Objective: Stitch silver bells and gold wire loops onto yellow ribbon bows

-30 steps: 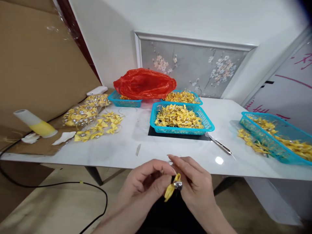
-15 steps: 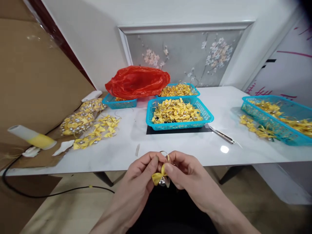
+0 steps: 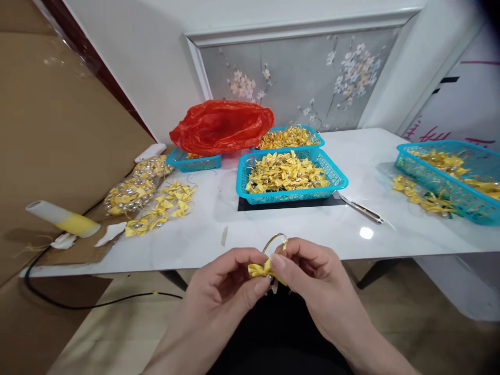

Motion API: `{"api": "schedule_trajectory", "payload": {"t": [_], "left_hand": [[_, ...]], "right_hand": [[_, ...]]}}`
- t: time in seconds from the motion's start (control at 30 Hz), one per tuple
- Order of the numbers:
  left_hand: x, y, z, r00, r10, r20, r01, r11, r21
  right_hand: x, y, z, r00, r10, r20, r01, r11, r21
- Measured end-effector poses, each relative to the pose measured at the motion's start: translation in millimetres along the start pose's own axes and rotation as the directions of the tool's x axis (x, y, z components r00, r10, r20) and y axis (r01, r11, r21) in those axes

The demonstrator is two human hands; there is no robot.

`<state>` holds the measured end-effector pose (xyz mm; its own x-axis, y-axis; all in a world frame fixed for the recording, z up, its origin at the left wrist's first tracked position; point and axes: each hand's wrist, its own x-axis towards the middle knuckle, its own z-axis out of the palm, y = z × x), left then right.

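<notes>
Between my two hands is a small yellow ribbon bow (image 3: 257, 270) with a gold cord loop (image 3: 274, 238) standing up from it. My left hand (image 3: 230, 286) is closed, its thumb and fingertips pinching the bow's left side and underside. My right hand (image 3: 310, 273) is also closed, thumb and index finger gripping the bow's right side near the cord. A silvery bell or bead under the bow is mostly covered by my left thumb. Both hands are just in front of the table's near edge, above my dark-clothed lap.
On the white table (image 3: 203, 229) stands a blue basket (image 3: 292, 197) heaped with yellow bows, a red plastic bag (image 3: 222, 127) behind it. A craft knife (image 3: 361, 209) lies at its right. Loose bows (image 3: 172, 203) and a ribbon roll (image 3: 64, 219) are left; another blue basket (image 3: 449, 190) is right.
My left thumb has slid down onto the lower part of the bow, covering the silvery ball. The bow has turned more level, and the gold loop stands out higher. The view has shifted slightly.
</notes>
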<state>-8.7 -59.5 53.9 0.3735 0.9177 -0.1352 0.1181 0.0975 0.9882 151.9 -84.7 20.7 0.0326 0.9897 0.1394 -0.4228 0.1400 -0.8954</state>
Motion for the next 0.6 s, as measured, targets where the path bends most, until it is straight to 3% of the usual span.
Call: {"api": "schedule_trajectory", "payload": {"t": [0.13, 0.27, 0.4, 0.6], "left_hand": [[0, -2, -2.9, 0.997, -0.056, 0.051, 0.058, 0.997, -0.044], [4, -2, -3.3, 0.990, -0.103, 0.098, 0.122, 0.968, -0.221], [7, -9, -1.3, 0.973, -0.176, 0.149, 0.228, 0.839, -0.493], [4, -15, 1.8, 0.946, -0.196, 0.258, 0.324, 0.617, -0.717]], "right_hand": [[-2, -4, -1, 1.000, 0.019, 0.014, -0.019, 1.000, -0.014], [-6, -5, -6, 1.000, 0.017, 0.000, -0.017, 0.999, -0.046], [-13, -3, -15, 1.000, -0.030, 0.004, 0.030, 0.998, -0.054], [-25, -4, -15, 0.986, -0.157, 0.049, 0.164, 0.917, -0.363]]}}
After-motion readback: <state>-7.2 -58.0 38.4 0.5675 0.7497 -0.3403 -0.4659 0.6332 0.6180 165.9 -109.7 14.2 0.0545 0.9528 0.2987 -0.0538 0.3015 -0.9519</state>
